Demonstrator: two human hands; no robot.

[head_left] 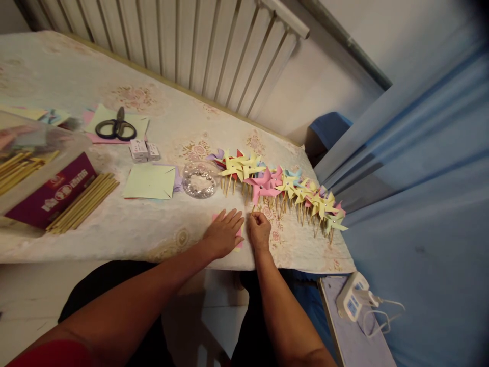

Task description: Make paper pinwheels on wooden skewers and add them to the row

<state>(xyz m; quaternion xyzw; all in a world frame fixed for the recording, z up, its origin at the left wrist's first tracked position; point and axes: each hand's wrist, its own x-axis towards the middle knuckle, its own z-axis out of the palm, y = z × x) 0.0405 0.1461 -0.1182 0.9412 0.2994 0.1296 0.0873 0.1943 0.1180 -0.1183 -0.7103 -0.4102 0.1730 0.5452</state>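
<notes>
My left hand lies flat, fingers loosely spread and gripping nothing, over the pink paper on the tablecloth. The paper shows beside my little finger and around my thumb; its right edge points away from me, its long axis too covered to tell. My right hand curls just beside it, holding what, if anything, I cannot tell.

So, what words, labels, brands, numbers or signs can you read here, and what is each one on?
No text is clear enough to quote.
Purple label on the clear packaging: large white characters, with a small reddish emblem above them, too blurred and slanted to read.
Small white boxes: dark print, too small to read.
White power strip: blue patches; any markings there are too small to read.
</notes>
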